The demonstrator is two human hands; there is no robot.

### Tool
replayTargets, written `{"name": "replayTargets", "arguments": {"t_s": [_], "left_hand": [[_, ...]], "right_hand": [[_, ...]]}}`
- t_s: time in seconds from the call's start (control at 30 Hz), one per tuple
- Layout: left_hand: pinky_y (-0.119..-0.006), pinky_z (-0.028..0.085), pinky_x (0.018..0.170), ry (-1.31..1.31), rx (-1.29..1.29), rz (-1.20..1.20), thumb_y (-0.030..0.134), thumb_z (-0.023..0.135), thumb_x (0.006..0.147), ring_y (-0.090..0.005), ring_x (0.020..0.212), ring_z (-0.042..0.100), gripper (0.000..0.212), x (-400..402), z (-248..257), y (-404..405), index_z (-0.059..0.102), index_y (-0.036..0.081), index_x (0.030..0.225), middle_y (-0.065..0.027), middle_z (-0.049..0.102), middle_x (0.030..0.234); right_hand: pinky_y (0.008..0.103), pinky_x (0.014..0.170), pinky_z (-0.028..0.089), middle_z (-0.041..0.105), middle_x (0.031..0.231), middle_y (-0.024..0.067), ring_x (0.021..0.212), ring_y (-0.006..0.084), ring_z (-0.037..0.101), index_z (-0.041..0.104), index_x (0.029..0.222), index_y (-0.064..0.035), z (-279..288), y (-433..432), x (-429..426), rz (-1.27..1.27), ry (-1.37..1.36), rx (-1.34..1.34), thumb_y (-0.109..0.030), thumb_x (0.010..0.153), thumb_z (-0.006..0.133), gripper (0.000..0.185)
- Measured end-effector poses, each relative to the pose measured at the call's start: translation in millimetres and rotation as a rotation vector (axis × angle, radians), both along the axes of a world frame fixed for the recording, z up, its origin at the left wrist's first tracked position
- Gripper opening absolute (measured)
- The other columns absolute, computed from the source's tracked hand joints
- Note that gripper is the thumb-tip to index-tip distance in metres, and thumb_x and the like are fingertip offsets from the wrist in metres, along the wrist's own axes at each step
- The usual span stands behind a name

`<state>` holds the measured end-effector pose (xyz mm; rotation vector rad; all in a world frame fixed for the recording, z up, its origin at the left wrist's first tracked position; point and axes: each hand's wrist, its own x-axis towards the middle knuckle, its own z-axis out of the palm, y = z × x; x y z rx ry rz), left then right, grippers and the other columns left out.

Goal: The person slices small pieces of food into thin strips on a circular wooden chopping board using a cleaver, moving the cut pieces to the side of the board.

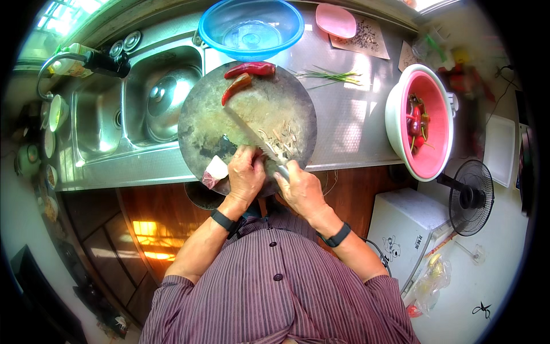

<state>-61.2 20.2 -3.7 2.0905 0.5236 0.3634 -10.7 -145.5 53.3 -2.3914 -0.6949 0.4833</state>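
Note:
My right hand (300,189) grips the handle of a kitchen knife (251,129), its long blade slanting up and left over a round, worn chopping board (197,107). Close beside the blade, my left hand (247,172) is curled with its knuckles up at the board's near side; whatever lies under its fingers is hidden. Left of that hand rests a piece of raw meat with white fat (215,172). Thin pale scraps (283,139) are scattered on the right of the board. Two red chili peppers, one larger (251,69) and one smaller (236,88), lie at the far side.
A blue plastic basin (251,51) stands behind the board, and a double steel sink (124,142) is to the left. Green scallion stalks (339,77) lie right of the board. Farther right are a white bowl holding a pink basket (436,142) of peppers and a black fan (472,198).

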Motion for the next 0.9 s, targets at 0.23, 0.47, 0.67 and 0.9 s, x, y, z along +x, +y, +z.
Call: {"name": "replayTargets", "arguments": {"t_s": [0.23, 0.47, 0.67, 0.9], "left_hand": [[-0.038, 0.057, 0.069, -0.032, 0.079, 0.043, 0.000, 0.075, 0.087, -0.0304, 0.076, 0.072, 0.016, 10.0, 1.5, 2.1, 0.071, 0.001, 0.103, -0.0159, 0.070, 0.088], [-0.046, 0.056, 0.076, 0.035, -0.064, 0.072, -0.004, 0.066, 0.083, -0.0399, 0.084, 0.069, 0.015, 17.4, 9.3, 8.5, 0.070, -0.001, 0.097, -0.0202, 0.069, 0.089], [-0.049, 0.055, 0.078, 0.015, 0.044, 0.021, -0.004, 0.062, 0.082, -0.0442, 0.087, 0.068, 0.019, 16.1, 9.4, 11.2, 0.071, 0.000, 0.098, -0.0219, 0.069, 0.091], [-0.046, 0.057, 0.078, 0.008, 0.107, 0.026, -0.002, 0.069, 0.081, -0.0421, 0.088, 0.071, 0.019, 17.0, 6.8, 9.8, 0.072, 0.001, 0.099, -0.0201, 0.072, 0.092]], "right_hand": [[0.0516, 0.057, 0.048, 0.066, 0.074, 0.0246, 0.068, 0.0476, 0.066, 0.053, 0.100, -0.0011, 11.7, -29.6, 3.2, -0.135, 0.208, 0.183, -0.027, 0.102, 0.071, 0.031], [0.0504, 0.062, 0.055, 0.071, 0.081, 0.0217, 0.074, 0.0434, 0.070, 0.057, 0.102, -0.0034, 16.3, -20.1, -11.1, -0.026, 0.042, 0.115, -0.027, 0.098, 0.074, 0.029], [0.0502, 0.062, 0.056, 0.071, 0.081, 0.0216, 0.074, 0.0422, 0.071, 0.056, 0.101, -0.0026, 15.6, -21.8, -10.1, 0.015, -0.010, 0.071, -0.027, 0.097, 0.075, 0.031], [0.0510, 0.062, 0.055, 0.071, 0.080, 0.0221, 0.073, 0.0425, 0.071, 0.055, 0.101, -0.0019, 18.0, -23.6, -9.8, 0.021, 0.010, 0.033, -0.030, 0.099, 0.073, 0.034]]}}
